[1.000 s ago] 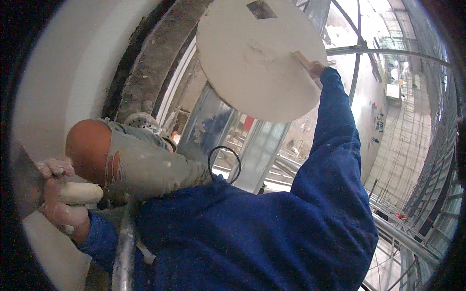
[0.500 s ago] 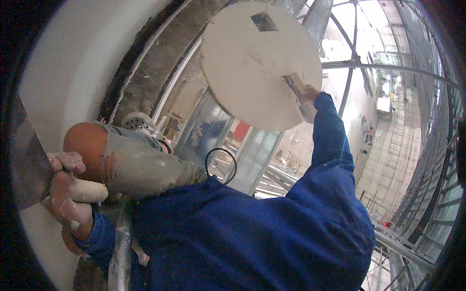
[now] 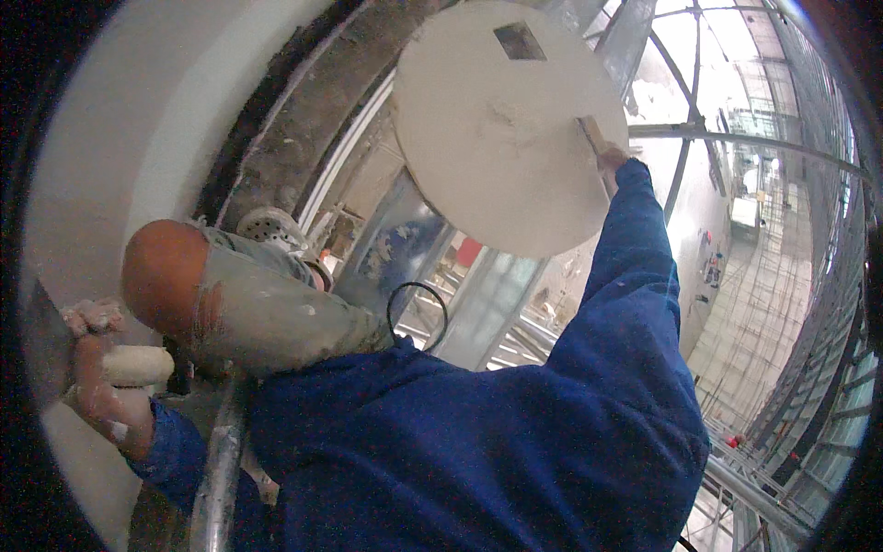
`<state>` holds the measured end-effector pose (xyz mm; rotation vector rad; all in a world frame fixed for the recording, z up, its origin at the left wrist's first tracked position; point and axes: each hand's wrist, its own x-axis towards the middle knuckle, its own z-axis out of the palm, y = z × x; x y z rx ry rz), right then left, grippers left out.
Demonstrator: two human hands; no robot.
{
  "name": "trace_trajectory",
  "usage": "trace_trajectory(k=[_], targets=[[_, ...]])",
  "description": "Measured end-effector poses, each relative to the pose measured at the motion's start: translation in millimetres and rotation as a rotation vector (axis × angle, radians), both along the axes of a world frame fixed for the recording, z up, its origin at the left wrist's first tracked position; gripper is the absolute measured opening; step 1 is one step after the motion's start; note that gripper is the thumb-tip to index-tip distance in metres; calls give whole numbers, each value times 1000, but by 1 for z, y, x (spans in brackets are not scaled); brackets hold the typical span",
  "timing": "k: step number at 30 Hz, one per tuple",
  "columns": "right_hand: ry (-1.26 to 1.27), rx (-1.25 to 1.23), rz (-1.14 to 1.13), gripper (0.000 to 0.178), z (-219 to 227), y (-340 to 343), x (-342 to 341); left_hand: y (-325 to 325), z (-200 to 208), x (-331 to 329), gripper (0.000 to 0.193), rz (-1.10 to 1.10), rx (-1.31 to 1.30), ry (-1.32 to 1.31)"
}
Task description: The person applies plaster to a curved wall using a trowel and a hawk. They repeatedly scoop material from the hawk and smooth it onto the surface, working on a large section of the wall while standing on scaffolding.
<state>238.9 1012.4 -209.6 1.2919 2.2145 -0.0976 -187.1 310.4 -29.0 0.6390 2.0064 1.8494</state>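
head view: left hand on handle, right hand on tool

the left hand (image 3: 99, 370) is closed around the pale handle (image 3: 138, 365) of a grey blade (image 3: 46, 345); the blade's outer end is cut off by the dark lens rim. the right hand (image 3: 611, 159) is clamped on a flat tool (image 3: 590, 136), seen nearly edge-on; individual fingers are too small and blurred to separate. the tool lies over the right part of the white disc (image 3: 497, 138); contact between them cannot be confirmed. whether the dark diamond (image 3: 520, 41) near the disc's top is a hole or a patch cannot be told.

edges and room: bare disc face extends left of and below the tool. bars (image 3: 681, 131) cross beyond the disc's right edge. the knee (image 3: 166, 276) sits just beside the left hand; a tube (image 3: 219, 469), cut off below, stands near the handle.
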Motion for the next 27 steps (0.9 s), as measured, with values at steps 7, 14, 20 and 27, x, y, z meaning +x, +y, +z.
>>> trace_trajectory(k=[7, 14, 20, 27], targets=[[-20, -134, -32, 36, 10, -6, -2, 9, -3, -5, 29, 1, -61, 18], [-92, -182, -27, 35, 2, -30, 3, 13, -10, -5, 30, -11, -61, 19], [-329, 6, 133, 34, -13, -69, 54, 2, -19, -7, 31, 4, -50, 39], [115, -178, 361, 40, -11, -36, 32, -5, -11, -14, 39, -244, 287, -222]])
